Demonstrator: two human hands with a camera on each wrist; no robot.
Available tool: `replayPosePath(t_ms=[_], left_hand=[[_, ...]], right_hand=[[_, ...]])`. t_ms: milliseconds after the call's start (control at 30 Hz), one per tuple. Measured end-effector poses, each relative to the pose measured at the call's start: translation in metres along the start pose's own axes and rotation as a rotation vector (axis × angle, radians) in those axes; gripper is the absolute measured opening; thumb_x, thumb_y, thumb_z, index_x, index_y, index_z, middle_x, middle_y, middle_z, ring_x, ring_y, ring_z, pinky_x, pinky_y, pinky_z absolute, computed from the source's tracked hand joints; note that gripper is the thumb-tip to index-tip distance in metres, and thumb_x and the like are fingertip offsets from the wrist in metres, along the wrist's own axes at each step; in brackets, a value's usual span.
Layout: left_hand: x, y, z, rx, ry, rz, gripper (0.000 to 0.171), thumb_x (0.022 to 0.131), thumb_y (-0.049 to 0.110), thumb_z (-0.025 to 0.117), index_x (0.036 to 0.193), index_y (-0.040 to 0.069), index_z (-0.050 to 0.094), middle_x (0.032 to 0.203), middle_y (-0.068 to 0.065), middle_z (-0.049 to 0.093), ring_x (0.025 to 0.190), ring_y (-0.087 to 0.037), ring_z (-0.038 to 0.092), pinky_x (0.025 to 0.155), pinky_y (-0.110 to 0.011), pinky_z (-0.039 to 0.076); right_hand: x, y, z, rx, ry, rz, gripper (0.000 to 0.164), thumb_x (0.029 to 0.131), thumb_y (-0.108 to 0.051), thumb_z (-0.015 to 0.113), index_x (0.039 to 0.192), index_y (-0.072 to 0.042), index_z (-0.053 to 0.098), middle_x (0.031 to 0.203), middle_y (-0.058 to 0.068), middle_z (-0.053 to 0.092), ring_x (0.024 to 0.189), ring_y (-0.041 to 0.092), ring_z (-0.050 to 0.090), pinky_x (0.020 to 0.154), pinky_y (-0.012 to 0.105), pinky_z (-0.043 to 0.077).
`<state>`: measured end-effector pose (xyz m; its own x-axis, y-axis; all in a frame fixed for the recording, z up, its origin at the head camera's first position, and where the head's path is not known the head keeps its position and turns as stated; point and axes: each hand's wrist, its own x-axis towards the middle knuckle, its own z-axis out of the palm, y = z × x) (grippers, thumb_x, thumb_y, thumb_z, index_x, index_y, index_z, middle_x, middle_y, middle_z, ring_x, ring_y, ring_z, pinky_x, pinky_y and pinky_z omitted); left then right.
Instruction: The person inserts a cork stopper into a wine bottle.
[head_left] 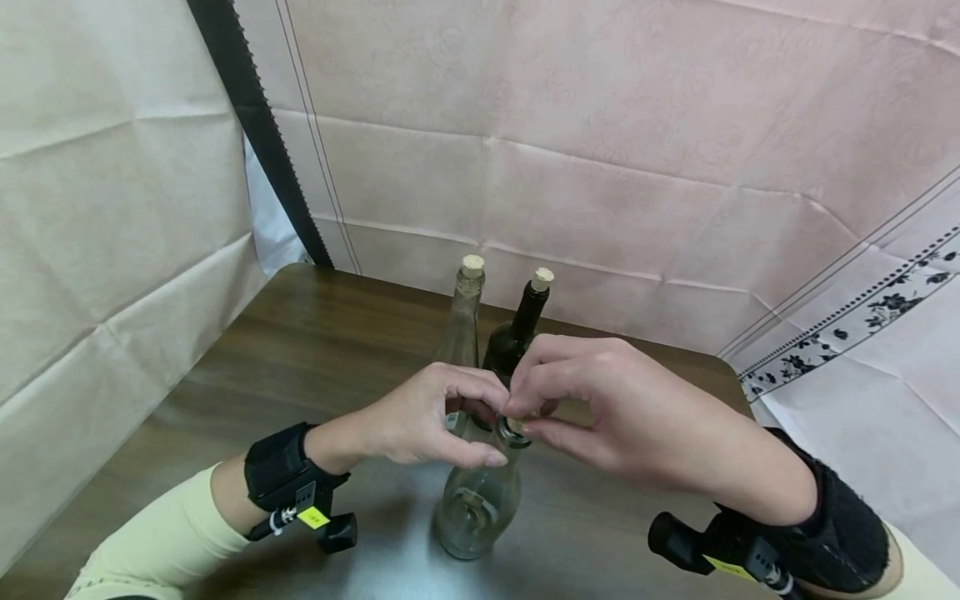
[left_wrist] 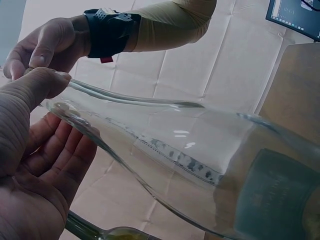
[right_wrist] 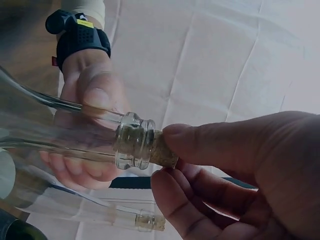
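A clear glass bottle (head_left: pixel 476 521) stands upright on the table in the head view, nearest to me. My left hand (head_left: pixel 431 417) grips it round the neck, with the thumb on one side and the fingers on the other. At the bottle's mouth, my right hand (head_left: pixel 607 400) pinches a cork (right_wrist: pixel 165 150) between thumb and fingers. In the right wrist view the cork's lower part sits inside the glass rim (right_wrist: pixel 134 142) and its upper part sticks out. The left wrist view shows the bottle's clear body (left_wrist: pixel 200 150) running away from the left hand.
Behind the held bottle stand another clear bottle (head_left: pixel 459 329) and a dark green bottle (head_left: pixel 527 317), each with a cork in its mouth. All are on a brown wooden table (head_left: pixel 337 333). Pale cloth (head_left: pixel 600 167) hangs behind and beside it. A screen (left_wrist: pixel 297 17) shows in the left wrist view.
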<state>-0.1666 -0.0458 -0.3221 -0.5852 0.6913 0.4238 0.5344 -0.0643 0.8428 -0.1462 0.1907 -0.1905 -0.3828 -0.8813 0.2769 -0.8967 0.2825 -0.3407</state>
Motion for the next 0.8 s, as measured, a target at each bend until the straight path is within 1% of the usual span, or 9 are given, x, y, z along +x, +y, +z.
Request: replayPosePath(t_ms=[67, 167, 300, 467, 533, 800], left_hand=[[0.000, 0.000, 0.000, 0.001, 0.000, 0.004, 0.026, 0.088, 0.009, 0.081, 0.113, 0.010, 0.074, 0.114, -0.007, 0.074, 0.101, -0.012, 0.068, 0.091, -0.040, 0.063], [-0.001, 0.000, 0.000, 0.003, 0.004, 0.007, 0.026, 0.088, 0.009, 0.081, 0.112, 0.010, 0.074, 0.113, -0.006, 0.074, 0.101, -0.013, 0.067, 0.090, -0.037, 0.062], [0.000, -0.001, 0.001, 0.017, 0.005, 0.015, 0.025, 0.088, 0.010, 0.081, 0.112, 0.011, 0.075, 0.113, -0.005, 0.074, 0.101, -0.012, 0.068, 0.089, -0.035, 0.062], [0.000, -0.001, 0.001, 0.034, -0.002, 0.031, 0.026, 0.088, 0.011, 0.081, 0.113, 0.011, 0.075, 0.113, -0.004, 0.074, 0.102, -0.012, 0.068, 0.091, -0.039, 0.063], [0.000, -0.001, 0.001, 0.036, -0.003, 0.034, 0.026, 0.088, 0.011, 0.081, 0.113, 0.011, 0.075, 0.112, -0.004, 0.074, 0.102, -0.012, 0.068, 0.091, -0.038, 0.063], [-0.001, -0.002, 0.000, 0.039, 0.002, 0.027, 0.026, 0.088, 0.011, 0.080, 0.113, 0.011, 0.075, 0.113, -0.005, 0.073, 0.101, -0.012, 0.068, 0.091, -0.033, 0.062]], right_hand=[[0.000, 0.000, 0.001, 0.001, 0.000, 0.002, 0.025, 0.086, -0.003, 0.084, 0.099, -0.023, 0.077, 0.100, -0.016, 0.067, 0.092, -0.004, 0.064, 0.081, 0.017, 0.057], [0.000, 0.001, 0.002, 0.008, 0.006, 0.013, 0.025, 0.085, -0.004, 0.085, 0.100, -0.023, 0.079, 0.096, -0.016, 0.066, 0.090, -0.004, 0.063, 0.079, 0.017, 0.057], [-0.003, 0.003, 0.006, 0.049, 0.018, 0.038, 0.025, 0.086, -0.004, 0.084, 0.101, -0.023, 0.079, 0.095, -0.016, 0.065, 0.089, -0.005, 0.064, 0.079, 0.018, 0.058], [-0.006, 0.008, 0.011, 0.135, 0.056, 0.017, 0.023, 0.087, -0.003, 0.083, 0.100, -0.022, 0.078, 0.096, -0.013, 0.067, 0.089, -0.001, 0.065, 0.081, 0.021, 0.059], [-0.007, 0.009, 0.012, 0.155, 0.064, 0.001, 0.022, 0.088, -0.004, 0.082, 0.100, -0.021, 0.077, 0.097, -0.012, 0.068, 0.089, 0.000, 0.065, 0.081, 0.022, 0.059], [-0.007, 0.009, 0.015, 0.146, 0.086, -0.006, 0.022, 0.088, -0.006, 0.082, 0.102, -0.023, 0.078, 0.098, -0.012, 0.069, 0.091, 0.001, 0.066, 0.082, 0.022, 0.059]])
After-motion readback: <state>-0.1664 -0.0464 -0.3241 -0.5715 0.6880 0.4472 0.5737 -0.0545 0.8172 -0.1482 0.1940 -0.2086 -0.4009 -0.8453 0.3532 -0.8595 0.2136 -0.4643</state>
